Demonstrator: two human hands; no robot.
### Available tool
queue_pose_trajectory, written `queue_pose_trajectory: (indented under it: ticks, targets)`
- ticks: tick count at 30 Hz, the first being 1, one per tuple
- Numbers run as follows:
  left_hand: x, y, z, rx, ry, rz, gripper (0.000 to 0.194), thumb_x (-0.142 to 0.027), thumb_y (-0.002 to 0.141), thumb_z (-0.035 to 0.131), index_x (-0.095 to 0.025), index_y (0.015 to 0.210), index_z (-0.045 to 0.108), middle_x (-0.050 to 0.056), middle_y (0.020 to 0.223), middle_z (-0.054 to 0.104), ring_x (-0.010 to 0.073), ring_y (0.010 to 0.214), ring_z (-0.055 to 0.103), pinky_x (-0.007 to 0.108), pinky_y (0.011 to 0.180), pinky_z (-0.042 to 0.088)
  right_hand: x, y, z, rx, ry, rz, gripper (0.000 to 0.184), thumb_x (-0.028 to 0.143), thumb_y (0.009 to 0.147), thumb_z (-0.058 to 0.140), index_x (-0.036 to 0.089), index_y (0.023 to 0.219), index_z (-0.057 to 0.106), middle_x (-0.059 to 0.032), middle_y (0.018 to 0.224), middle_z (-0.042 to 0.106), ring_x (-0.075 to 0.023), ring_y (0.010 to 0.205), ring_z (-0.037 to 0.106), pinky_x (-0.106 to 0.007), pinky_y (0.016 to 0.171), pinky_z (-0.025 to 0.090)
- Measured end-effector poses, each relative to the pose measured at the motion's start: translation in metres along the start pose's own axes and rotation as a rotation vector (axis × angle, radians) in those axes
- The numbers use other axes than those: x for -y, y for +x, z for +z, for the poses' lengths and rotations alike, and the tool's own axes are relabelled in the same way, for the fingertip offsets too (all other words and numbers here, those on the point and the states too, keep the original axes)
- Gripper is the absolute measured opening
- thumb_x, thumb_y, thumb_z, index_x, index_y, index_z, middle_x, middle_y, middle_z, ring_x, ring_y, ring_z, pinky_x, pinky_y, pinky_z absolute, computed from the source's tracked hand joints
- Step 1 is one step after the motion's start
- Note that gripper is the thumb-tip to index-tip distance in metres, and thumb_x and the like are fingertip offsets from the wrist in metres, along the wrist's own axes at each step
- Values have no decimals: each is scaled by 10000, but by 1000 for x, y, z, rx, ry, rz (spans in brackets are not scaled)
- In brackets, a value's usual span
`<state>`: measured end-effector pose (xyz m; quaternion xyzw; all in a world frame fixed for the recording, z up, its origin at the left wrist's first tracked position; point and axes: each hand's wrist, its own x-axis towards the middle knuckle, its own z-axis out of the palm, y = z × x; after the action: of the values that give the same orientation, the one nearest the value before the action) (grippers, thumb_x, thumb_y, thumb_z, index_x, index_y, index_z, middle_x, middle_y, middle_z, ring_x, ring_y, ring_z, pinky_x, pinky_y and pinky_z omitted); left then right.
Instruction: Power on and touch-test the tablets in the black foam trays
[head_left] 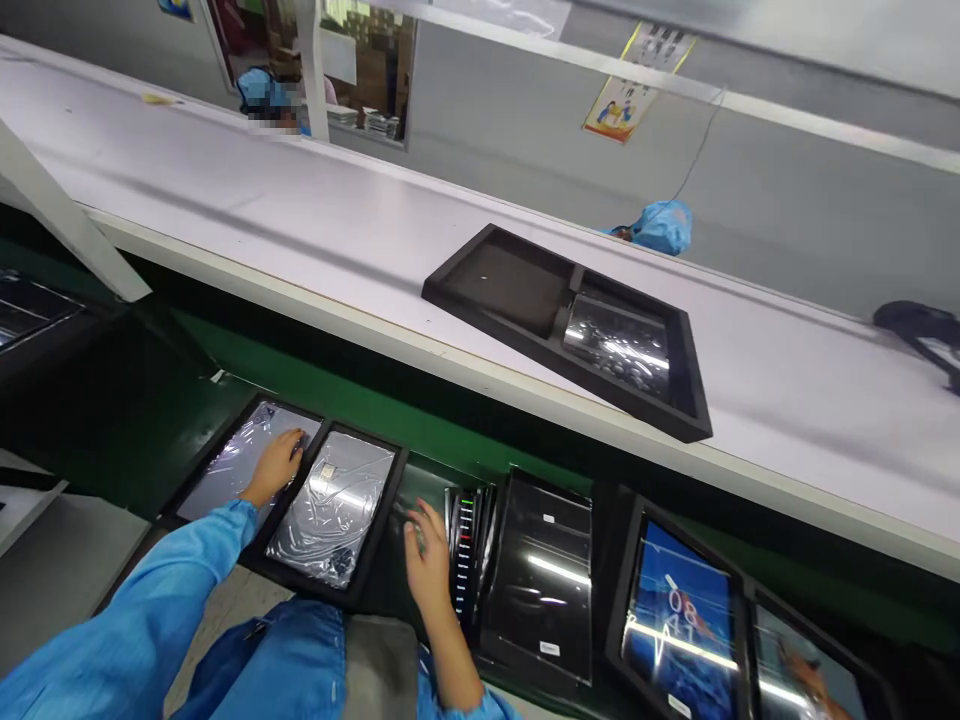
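Observation:
My left hand (277, 467) rests on the right side of a film-wrapped tablet (225, 470), its fingers lying near the tray divider. A second tablet (334, 510) in clear wrinkled film, with a small pale label, fills the other compartment of the same black tray (390, 500). Between that tray and a row of thin dark panels standing on edge (465, 550), my right hand (429, 565) hovers with fingers apart and nothing visible in it. Just right of the row leans a glossy black panel (540, 580) with small white labels.
On the white upper shelf (315, 230) sits a black two-compartment tray (480, 325), a film-covered item in its right half. At lower right, another tray holds a lit tablet (679, 620) and a second screen (806, 660). People in blue caps (664, 228) are beyond the shelf.

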<state>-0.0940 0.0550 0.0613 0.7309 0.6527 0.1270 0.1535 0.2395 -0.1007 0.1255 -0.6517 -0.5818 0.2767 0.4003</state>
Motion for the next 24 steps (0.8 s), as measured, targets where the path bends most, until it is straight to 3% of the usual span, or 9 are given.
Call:
queue_pose_trajectory:
  ticks: [4, 8, 11, 13, 16, 20, 24]
  targets:
    - [21, 30, 5, 98, 2, 96, 510, -253, 878, 401, -166, 1356, 554, 119, 1473, 507, 284, 1400, 407, 489, 1140, 351, -11, 7, 78, 95, -172, 108, 344, 264, 901, 530, 161, 1188, 690, -167, 1475, 493, -316, 1393, 437, -506, 1147, 372]
    - [30, 42, 6, 170, 8, 167, 537, -308, 905, 414, -195, 1424, 496, 106, 1519, 454, 319, 1451, 314, 588, 1158, 256, -15, 18, 114, 91, -341, 180, 489, 248, 892, 534, 110, 1360, 566, -176, 1604, 284, -333, 1486, 262, -506, 1182, 308]
    - [35, 48, 0, 208, 13, 209, 553, -363, 919, 429, -198, 1445, 470, 110, 1508, 467, 327, 1442, 324, 602, 1166, 211, -11, 35, 121, 73, -448, 186, 537, 258, 886, 546, 62, 1386, 526, -205, 1613, 243, -356, 1503, 196, -524, 1184, 282]
    - [41, 53, -7, 225, 20, 220, 558, -378, 927, 420, -180, 1447, 463, 132, 1494, 477, 327, 1410, 373, 584, 1159, 230, -5, 52, 119, 82, -493, 142, 480, 252, 910, 512, 71, 1353, 557, -198, 1571, 345, -341, 1485, 254, -523, 1184, 272]
    - [55, 62, -23, 251, 43, 219, 539, -346, 944, 375, -135, 1429, 475, 178, 1470, 486, 336, 1354, 436, 552, 1107, 310, 9, 83, 113, 219, -529, 28, 419, 214, 956, 429, 118, 1337, 575, -150, 1422, 556, -262, 1366, 457, -434, 1160, 320]
    - [69, 76, -45, 323, 69, 300, 491, -210, 931, 346, -178, 1390, 519, 139, 1451, 511, 296, 1319, 459, 479, 1067, 342, 27, 123, 114, 462, -670, -19, 481, 283, 950, 504, 107, 1398, 507, -163, 1429, 539, -269, 1309, 488, -377, 1108, 356]
    - [68, 91, -53, 394, 103, 333, 509, -89, 853, 374, -199, 1299, 594, 134, 1303, 590, 265, 1185, 539, 430, 988, 386, 40, 144, 126, 480, -747, 49, 468, 371, 967, 496, 81, 1329, 554, -197, 1288, 610, -292, 1202, 543, -382, 1052, 374]
